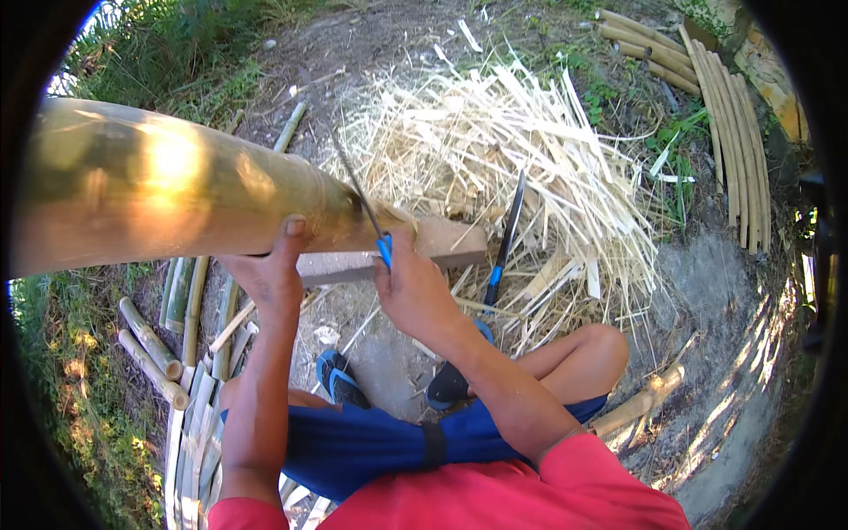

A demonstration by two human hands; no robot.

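Note:
A thick bamboo pole (168, 190) reaches in from the left, and its right end rests on or against a grey-brown block (452, 240). My left hand (272, 269) grips the pole from the near side and below, thumb up along its wall. In my right hand (408, 287) is a blue-handled tool with a long thin blade (357, 184). The blade lies across the pole near its right end; it is seen edge-on, so whether it has teeth is hidden. A second blade with a blue-and-black handle (495, 281) lies beyond my right hand, beside the block.
A large heap of pale bamboo strips (521, 150) covers the ground ahead. Cut bamboo lengths (150, 340) and split slats (196, 433) lie at the left. More poles (738, 146) are at the far right. A short bamboo piece (640, 402) lies beside my right knee.

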